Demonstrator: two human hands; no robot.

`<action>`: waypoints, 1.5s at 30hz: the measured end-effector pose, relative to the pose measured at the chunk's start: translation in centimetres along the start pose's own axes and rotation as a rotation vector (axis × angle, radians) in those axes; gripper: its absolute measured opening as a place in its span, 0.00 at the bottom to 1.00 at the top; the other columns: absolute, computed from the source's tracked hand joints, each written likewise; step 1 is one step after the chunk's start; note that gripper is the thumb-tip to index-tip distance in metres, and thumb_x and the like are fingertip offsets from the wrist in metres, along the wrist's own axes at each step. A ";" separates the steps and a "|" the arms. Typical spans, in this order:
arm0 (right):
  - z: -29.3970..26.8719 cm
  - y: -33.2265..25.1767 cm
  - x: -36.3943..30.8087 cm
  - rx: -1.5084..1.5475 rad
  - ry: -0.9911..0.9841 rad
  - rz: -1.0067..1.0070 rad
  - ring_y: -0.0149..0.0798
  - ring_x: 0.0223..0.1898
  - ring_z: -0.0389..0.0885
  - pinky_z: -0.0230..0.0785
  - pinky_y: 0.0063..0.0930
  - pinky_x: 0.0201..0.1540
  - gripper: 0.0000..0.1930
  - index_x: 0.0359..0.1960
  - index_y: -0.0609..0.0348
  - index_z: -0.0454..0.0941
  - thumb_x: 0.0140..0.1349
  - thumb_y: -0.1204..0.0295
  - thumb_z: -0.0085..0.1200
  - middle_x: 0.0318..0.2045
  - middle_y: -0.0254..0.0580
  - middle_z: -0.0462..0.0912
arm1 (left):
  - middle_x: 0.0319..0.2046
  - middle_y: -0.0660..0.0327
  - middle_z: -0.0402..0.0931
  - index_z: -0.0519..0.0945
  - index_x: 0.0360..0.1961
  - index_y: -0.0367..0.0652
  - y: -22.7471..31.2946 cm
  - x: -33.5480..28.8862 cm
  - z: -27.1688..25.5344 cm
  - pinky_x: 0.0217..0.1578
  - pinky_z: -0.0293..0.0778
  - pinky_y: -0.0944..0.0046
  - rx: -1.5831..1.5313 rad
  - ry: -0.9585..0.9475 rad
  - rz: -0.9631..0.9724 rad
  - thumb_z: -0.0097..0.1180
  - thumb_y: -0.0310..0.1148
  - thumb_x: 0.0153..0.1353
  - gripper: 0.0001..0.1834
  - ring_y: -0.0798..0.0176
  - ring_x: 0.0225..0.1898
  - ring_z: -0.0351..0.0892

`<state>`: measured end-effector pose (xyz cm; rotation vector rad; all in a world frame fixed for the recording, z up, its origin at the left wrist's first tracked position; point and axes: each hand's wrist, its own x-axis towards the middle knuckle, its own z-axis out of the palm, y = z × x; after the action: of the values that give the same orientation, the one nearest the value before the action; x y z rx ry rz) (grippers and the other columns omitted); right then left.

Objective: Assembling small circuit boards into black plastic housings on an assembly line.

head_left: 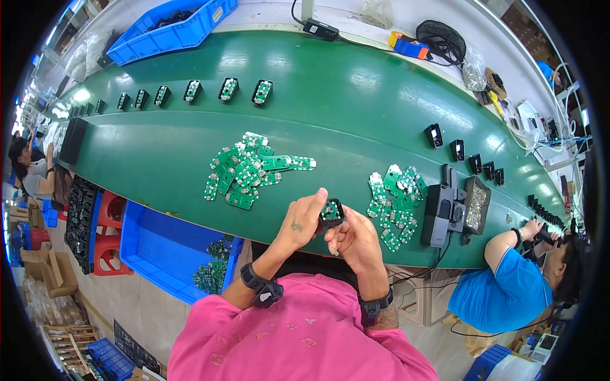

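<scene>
Close to my body, at the table's near edge, I hold a small black plastic housing (331,213) with a green circuit board inside, its opening facing up. My left hand (304,220) grips its left side, the thumb along the rim. My right hand (357,239) closes on its right side, with thumb and curled fingers. A large loose pile of green circuit boards (244,170) lies beyond my left hand. To the right of my right hand is a second pile of boards (401,202). Whether the board is fully seated cannot be told.
Black housings with boards (262,92) stand in a row across the green table (337,82); more housings (434,135) stand at right. A grey-black device (438,213) and a parts tray (476,206) sit near a co-worker in blue (508,286). Below left is a blue bin (159,244).
</scene>
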<state>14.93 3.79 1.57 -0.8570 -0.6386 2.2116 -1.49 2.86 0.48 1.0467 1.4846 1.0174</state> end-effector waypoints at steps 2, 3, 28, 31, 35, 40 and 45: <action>0.5 0.1 0.1 -0.058 0.058 -0.071 0.34 0.24 0.81 0.75 0.26 0.25 0.26 0.65 0.68 0.63 0.70 0.67 0.50 0.31 0.49 0.83 | 0.16 0.53 0.73 0.77 0.30 0.35 -0.6 0.2 0.2 0.24 0.69 0.58 0.025 0.048 0.116 0.41 0.45 0.74 0.24 0.56 0.17 0.74; 0.5 0.1 0.1 -0.058 0.059 -0.070 0.34 0.24 0.81 0.75 0.26 0.25 0.26 0.65 0.68 0.63 0.70 0.67 0.50 0.31 0.49 0.83 | 0.16 0.53 0.73 0.77 0.30 0.35 -0.8 0.2 0.4 0.24 0.69 0.58 0.024 0.048 0.115 0.41 0.45 0.74 0.24 0.56 0.17 0.74; 0.5 -0.2 0.1 -0.381 0.046 -0.093 0.32 0.30 0.84 0.82 0.25 0.34 0.38 0.70 0.58 0.57 0.59 0.82 0.62 0.37 0.46 0.83 | 0.29 0.49 0.79 0.79 0.38 0.35 -1.0 0.0 1.1 0.31 0.74 0.54 0.119 0.212 0.509 0.46 0.32 0.68 0.12 0.47 0.29 0.80; 0.7 -0.1 0.2 -0.262 0.062 -0.021 0.35 0.25 0.83 0.81 0.26 0.31 0.36 0.68 0.63 0.59 0.58 0.80 0.62 0.35 0.46 0.83 | 0.22 0.50 0.76 0.78 0.29 0.34 -0.5 0.7 -0.1 0.27 0.71 0.54 0.138 0.150 0.329 0.44 0.37 0.69 0.19 0.48 0.23 0.78; 0.0 -0.3 0.1 -0.200 0.033 -0.037 0.35 0.22 0.83 0.81 0.29 0.28 0.33 0.65 0.70 0.59 0.61 0.75 0.62 0.32 0.53 0.84 | 0.11 0.51 0.69 0.71 0.16 0.33 -0.7 1.1 -0.5 0.21 0.64 0.51 0.204 0.057 0.190 0.39 0.46 0.72 0.31 0.50 0.15 0.72; 0.0 -0.5 0.0 -0.185 0.047 0.045 0.31 0.19 0.80 0.75 0.24 0.18 0.27 0.58 0.69 0.63 0.61 0.77 0.62 0.27 0.48 0.83 | 0.08 0.53 0.66 0.70 0.13 0.34 -3.3 1.1 0.1 0.19 0.64 0.53 0.203 0.081 0.298 0.36 0.51 0.72 0.36 0.53 0.12 0.70; -0.4 -0.8 0.1 -0.308 0.074 0.074 0.29 0.18 0.78 0.69 0.21 0.16 0.27 0.57 0.67 0.63 0.59 0.75 0.65 0.26 0.45 0.82 | 0.07 0.57 0.65 0.70 0.12 0.37 -3.6 1.2 0.3 0.18 0.63 0.54 0.149 0.050 0.238 0.32 0.54 0.74 0.38 0.54 0.10 0.67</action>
<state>15.52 4.43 1.77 -1.1279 -0.9406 2.1667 -1.76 3.12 -3.29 1.3380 1.5197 1.1180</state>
